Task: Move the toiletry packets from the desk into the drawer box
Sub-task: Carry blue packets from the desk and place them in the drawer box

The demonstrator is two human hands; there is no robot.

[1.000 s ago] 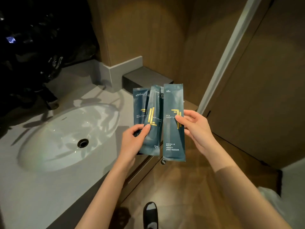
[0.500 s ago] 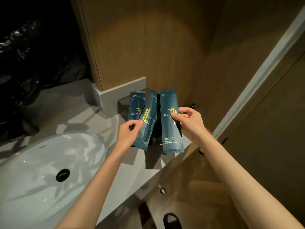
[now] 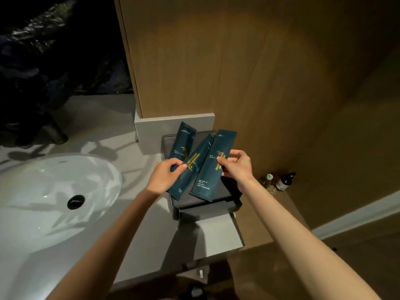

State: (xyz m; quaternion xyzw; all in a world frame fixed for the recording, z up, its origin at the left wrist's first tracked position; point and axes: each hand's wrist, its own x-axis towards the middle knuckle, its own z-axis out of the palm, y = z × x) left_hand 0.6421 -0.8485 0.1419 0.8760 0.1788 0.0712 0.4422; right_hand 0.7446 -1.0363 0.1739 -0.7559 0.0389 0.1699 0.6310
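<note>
Three dark teal toiletry packets with gold marks are fanned out above a dark grey drawer box (image 3: 218,197) on the counter. My left hand (image 3: 165,176) grips two of them: the far-left packet (image 3: 183,146) and the middle packet (image 3: 191,169). My right hand (image 3: 237,164) pinches the right packet (image 3: 213,169) at its middle. The box's drawer (image 3: 216,232) is pulled out toward me, and its pale inside shows below the packets.
A white oval sink (image 3: 54,191) with a dark drain lies to the left in the grey counter (image 3: 138,241). A wooden wall panel (image 3: 216,61) rises behind the box. Small bottles (image 3: 283,182) stand on a wooden ledge at the right.
Both hands have carried the packets forward over the drawer box. The view has swung right, so the box with its pulled-out drawer and the bottles now show.
</note>
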